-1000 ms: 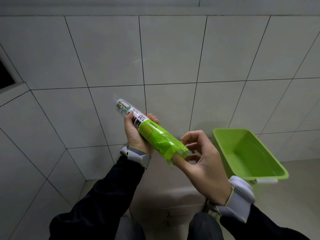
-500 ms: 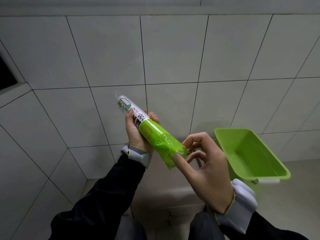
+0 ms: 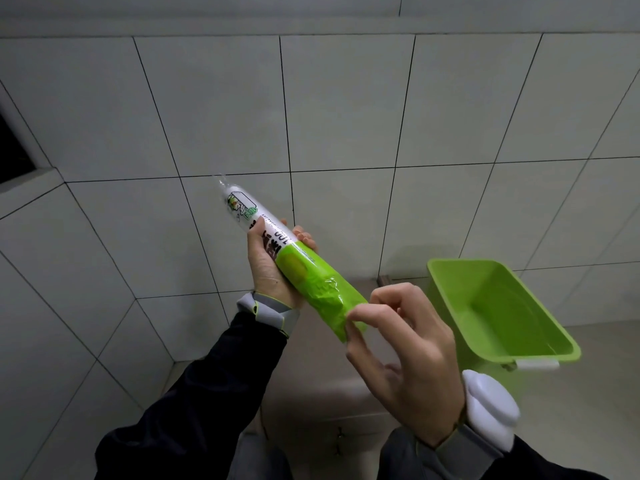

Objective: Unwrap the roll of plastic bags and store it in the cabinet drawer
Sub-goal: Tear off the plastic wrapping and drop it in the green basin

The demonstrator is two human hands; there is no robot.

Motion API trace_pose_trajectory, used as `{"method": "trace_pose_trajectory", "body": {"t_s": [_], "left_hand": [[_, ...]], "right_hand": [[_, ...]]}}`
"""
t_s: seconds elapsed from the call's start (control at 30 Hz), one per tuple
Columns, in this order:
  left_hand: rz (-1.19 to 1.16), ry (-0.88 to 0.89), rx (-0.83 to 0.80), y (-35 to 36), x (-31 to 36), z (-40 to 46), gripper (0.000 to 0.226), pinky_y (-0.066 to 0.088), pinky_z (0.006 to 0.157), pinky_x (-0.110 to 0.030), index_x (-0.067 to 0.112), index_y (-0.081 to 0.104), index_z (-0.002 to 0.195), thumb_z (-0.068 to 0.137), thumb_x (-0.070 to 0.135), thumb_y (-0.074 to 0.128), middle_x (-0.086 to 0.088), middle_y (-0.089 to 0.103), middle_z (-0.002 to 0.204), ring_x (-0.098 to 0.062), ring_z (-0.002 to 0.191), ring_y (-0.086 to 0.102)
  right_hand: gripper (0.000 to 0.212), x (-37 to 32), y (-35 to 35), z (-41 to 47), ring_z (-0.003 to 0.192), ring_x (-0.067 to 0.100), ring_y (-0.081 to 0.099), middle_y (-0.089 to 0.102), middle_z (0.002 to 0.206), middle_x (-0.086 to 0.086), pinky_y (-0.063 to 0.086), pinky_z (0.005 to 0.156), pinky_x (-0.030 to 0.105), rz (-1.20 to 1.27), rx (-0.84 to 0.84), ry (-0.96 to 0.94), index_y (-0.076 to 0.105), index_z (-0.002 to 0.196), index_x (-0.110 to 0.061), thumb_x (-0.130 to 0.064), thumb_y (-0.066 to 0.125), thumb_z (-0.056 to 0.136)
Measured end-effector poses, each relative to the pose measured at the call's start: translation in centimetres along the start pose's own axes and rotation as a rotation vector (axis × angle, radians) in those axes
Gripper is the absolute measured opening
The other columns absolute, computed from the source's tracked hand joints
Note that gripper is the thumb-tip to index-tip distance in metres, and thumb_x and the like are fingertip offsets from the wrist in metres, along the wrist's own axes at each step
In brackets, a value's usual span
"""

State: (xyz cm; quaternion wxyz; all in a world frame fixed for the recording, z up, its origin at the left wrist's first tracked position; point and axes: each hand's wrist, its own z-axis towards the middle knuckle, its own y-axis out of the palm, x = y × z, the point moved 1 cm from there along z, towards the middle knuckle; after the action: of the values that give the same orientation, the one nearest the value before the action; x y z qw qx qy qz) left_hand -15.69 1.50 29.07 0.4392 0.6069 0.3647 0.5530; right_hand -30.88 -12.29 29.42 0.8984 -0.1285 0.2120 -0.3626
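A roll of plastic bags in clear printed wrapping, white at its upper end and green at its lower end, slants in front of the tiled wall. My left hand grips the roll around its middle. My right hand is at the roll's lower green end, thumb and forefinger pinching the crinkled wrapper there, the other fingers curled. The low pale cabinet stands below my hands, its front mostly hidden by my arms.
A bright green plastic bin sits to the right, on top of the cabinet surface. White tiled walls meet in a corner on the left. A dark opening shows at the far left edge.
My right hand's fingers shifted at the lower end of the roll and now pinch the wrapper there. The roll has tilted slightly more upright. My left hand's grip is unchanged.
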Motion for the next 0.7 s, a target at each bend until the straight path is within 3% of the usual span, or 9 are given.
{"method": "trace_pose_trajectory", "body": {"t_s": [0.47,0.6,0.7], "left_hand": [[0.11,0.006,0.007,-0.7,-0.3,0.3,0.034,0.05,0.059,-0.022,0.025,0.05,0.1,0.089,0.058,0.052,0.0,0.052,0.072,-0.014,0.056,0.055],[0.222,0.033,0.025,-0.3,-0.3,0.2,0.038,0.049,0.058,-0.022,0.027,0.059,0.081,0.091,0.061,0.046,0.001,0.052,0.071,-0.013,0.054,0.055],[0.333,0.04,0.002,-0.2,-0.5,0.0,0.066,0.043,0.059,-0.023,0.023,0.069,0.052,0.094,0.06,0.035,0.004,0.055,0.057,-0.01,0.048,0.054]], "right_hand": [[0.014,1.5,0.1,-0.6,0.071,0.025,0.056,0.063,0.084,0.004,0.047,0.059,0.039,-0.051,-0.099,0.013,0.066,0.075,-0.007,-0.015,0.068,0.087],[0.017,1.3,-0.1,-0.9,0.07,0.025,0.053,0.062,0.085,0.005,0.045,0.057,0.038,-0.041,-0.082,0.003,0.062,0.07,-0.006,-0.011,0.067,0.085],[0.019,1.2,-0.1,-1.0,0.07,0.024,0.052,0.061,0.085,0.004,0.044,0.056,0.037,-0.062,-0.081,0.0,0.059,0.068,-0.007,-0.011,0.066,0.085]]}}
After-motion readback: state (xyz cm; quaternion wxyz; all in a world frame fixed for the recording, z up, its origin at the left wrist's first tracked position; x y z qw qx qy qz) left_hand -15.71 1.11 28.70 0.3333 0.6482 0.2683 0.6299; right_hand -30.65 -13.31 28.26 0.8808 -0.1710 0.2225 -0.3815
